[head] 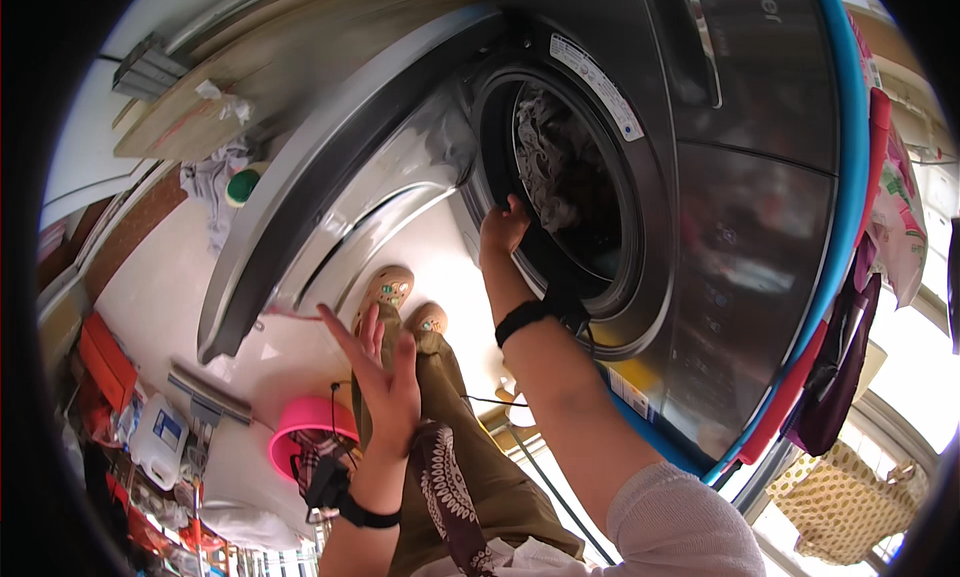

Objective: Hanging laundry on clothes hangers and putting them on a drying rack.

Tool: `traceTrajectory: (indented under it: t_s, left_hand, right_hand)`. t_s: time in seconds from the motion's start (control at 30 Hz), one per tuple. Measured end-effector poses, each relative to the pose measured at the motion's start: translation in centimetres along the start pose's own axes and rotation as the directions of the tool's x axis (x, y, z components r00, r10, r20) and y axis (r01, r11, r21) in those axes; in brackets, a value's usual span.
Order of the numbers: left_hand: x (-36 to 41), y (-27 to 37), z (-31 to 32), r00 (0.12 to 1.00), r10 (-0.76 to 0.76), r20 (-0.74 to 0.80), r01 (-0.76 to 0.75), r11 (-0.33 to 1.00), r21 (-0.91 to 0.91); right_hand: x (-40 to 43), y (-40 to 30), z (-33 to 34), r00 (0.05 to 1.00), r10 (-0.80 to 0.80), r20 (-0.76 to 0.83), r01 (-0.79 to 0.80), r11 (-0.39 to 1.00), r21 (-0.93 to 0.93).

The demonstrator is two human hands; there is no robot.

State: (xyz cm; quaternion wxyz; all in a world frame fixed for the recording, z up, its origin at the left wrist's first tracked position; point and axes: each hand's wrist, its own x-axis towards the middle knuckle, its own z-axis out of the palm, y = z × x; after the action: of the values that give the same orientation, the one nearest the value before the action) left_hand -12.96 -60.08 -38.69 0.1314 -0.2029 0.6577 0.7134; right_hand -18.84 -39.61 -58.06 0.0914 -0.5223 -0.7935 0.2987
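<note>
A dark grey Haier front-loading washing machine (750, 277) stands before me with its round door (330, 172) swung open. Crumpled grey laundry (551, 164) lies inside the drum. My right hand (506, 228) is at the lower left edge of the drum opening, its fingers curled by the rubber gasket (495, 157); whether it grips the gasket is unclear. My left hand (382, 378) is raised below the door with its fingers spread, holding nothing. Both wrists wear black bands, with a small black device at the left one.
A pink basin (289, 434) holding checked cloth stands on the floor at the left, beside a floor squeegee (210, 397) and a white jug (159, 438). My feet in tan clogs (390, 286) are under the door. Bags hang at the right.
</note>
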Motion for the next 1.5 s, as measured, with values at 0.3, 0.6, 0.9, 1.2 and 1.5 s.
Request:
traceTrajectory:
  t_s: [0.3,0.6,0.9,1.2,1.5]
  left_hand:
    - [-3.1,-5.0,-2.9,0.968,-0.207,0.140,0.192,0.975,0.112]
    - [-4.3,-4.6,-2.2,0.918,-0.339,0.203,0.313,0.938,0.150]
    - [-4.3,-3.0,-3.0,0.904,-0.330,0.272,0.321,0.944,0.080]
    - [-6.1,-1.9,-1.9,0.830,-0.335,0.447,0.241,0.937,0.254]
    - [-6.6,7.4,3.0,0.712,0.445,0.543,-0.618,0.764,0.184]
  right_hand:
    - [12.2,4.8,4.2,0.969,0.220,0.115,-0.202,0.968,-0.150]
    - [9.6,1.4,3.9,0.974,0.160,0.159,-0.201,0.936,0.290]
    - [-8.6,-4.8,-7.7,0.991,0.041,0.127,-0.124,0.633,0.764]
    - [-18.5,-11.9,-29.6,0.915,-0.182,0.360,-0.143,0.689,0.711]
    - [-21.3,-16.8,-45.0,0.452,-0.761,0.465,-0.189,0.428,0.884]
